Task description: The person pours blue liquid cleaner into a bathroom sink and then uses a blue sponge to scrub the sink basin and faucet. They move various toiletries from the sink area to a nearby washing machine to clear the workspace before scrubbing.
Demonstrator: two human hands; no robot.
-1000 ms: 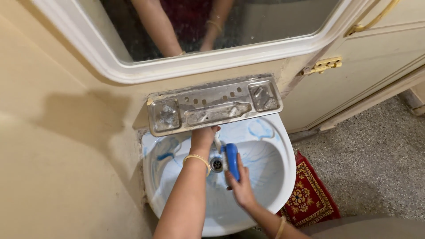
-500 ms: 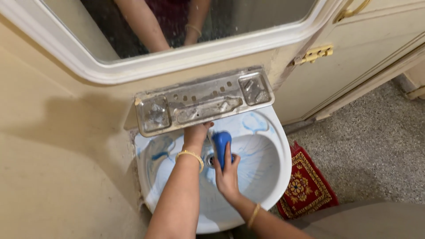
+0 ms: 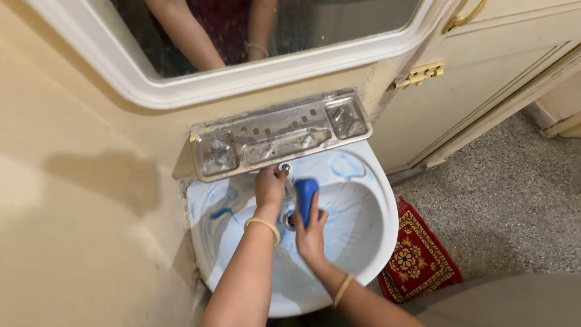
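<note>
You look to be mid-scrub at the tap end of the sink [image 3: 375, 242]: your right hand [image 3: 310, 236] is wrapped around the blue brush [image 3: 305, 197], held just above the drain [image 3: 290, 219]. Your left hand [image 3: 269, 184] is closed on the tap [image 3: 283, 168] behind it, so the next stroke needs care around those fingers.

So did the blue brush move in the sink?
Yes. The blue brush went up the sink, from beside the drain towards the tap under the metal shelf. The right hand holds it.
</note>
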